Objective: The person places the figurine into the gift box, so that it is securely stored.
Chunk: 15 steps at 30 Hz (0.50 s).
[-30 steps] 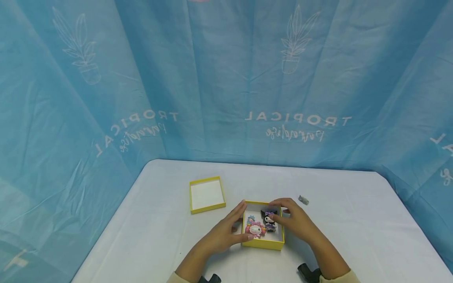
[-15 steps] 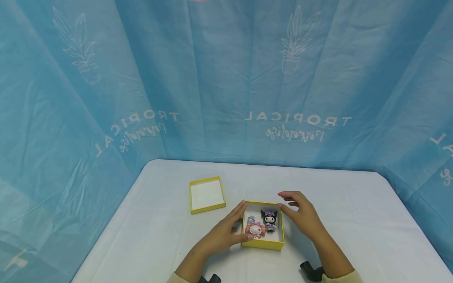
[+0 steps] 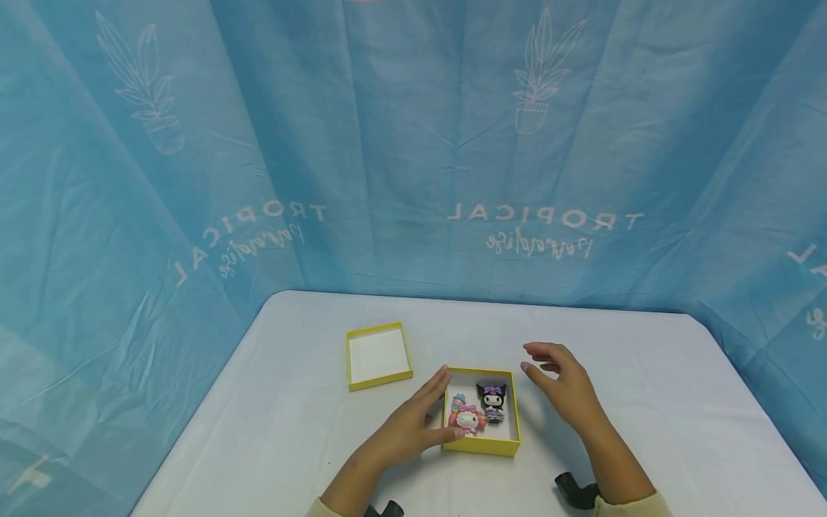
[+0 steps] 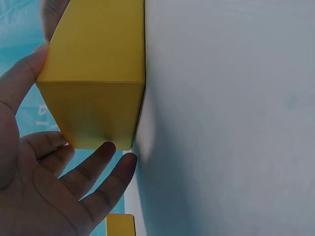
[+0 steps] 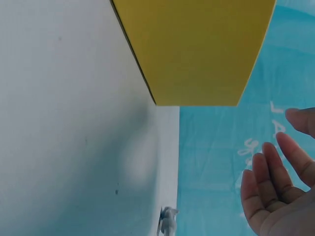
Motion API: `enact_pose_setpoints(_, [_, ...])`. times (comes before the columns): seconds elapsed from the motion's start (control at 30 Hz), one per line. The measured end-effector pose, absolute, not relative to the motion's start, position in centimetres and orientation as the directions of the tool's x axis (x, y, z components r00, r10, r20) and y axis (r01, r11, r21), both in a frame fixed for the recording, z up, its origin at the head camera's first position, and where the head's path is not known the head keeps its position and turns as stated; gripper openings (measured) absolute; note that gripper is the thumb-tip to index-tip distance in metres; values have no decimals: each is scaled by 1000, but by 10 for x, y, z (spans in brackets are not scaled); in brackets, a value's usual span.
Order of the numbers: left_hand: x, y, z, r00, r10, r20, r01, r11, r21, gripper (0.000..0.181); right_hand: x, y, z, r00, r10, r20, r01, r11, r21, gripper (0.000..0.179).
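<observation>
A yellow box with a white inside stands uncovered on the table. Two small figurines lie in it: a pink-hooded one with a little blue-hatted shape beside its head, and a black-hooded one with a purple bow. My left hand holds the box at its left side, thumb over the near rim and fingers along the left wall. In the left wrist view the fingertips meet that yellow wall. Off the box's right side is my right hand, fingers loosely bent, nothing between them.
The shallow yellow lid lies inside-up behind and left of the box. A small grey object shows on the table in the right wrist view; my right hand hides it in the head view. Blue curtains surround the white table.
My right hand has let go of the black-hooded figurine and moved up and right, out of the box. My left hand and the box have stayed in place.
</observation>
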<state>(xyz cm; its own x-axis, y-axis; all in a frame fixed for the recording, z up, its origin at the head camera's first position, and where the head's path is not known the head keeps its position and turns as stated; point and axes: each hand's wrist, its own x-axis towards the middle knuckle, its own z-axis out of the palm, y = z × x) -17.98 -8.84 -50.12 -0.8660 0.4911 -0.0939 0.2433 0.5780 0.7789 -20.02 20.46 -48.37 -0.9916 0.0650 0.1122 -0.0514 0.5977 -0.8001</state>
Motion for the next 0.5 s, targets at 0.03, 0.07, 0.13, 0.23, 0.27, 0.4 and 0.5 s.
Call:
enact_pose_setpoints(0.03, [-180, -88, -501, -866, 490, -95, 244, 583, 775, 97, -200, 206, -484, -991, 69, 113, -49, 599, -799, 41])
enact_pose_setpoints(0.07, [-180, -88, -501, -868, 488, -98, 243, 587, 772, 97, -200, 207, -483, -991, 72, 114, -48, 598, -800, 41])
enact_pose_setpoints(0.13, [-179, -87, -501, -869, 485, -98, 244, 592, 769, 97, -201, 210, -483, -990, 80, 116, -45, 595, -802, 42])
enact_pose_setpoints(0.23, [-179, -87, -500, -871, 484, -90, 248, 590, 769, 98, -202, 213, -482, -989, 91, 117, -42, 587, -809, 42])
enact_pose_setpoints(0.27, [-178, -88, -500, -871, 484, -87, 251, 588, 769, 98, -202, 214, -482, -989, 93, 118, -42, 586, -810, 43])
enact_pose_setpoints(0.4, [-177, -88, -499, -870, 488, -69, 268, 586, 765, 97, -202, 219, -480, -987, 106, 124, -41, 574, -818, 42])
enact_pose_setpoints(0.5, [-177, -87, -498, -870, 490, -62, 278, 590, 758, 96, -202, 224, -480, -984, 117, 130, -40, 575, -817, 42])
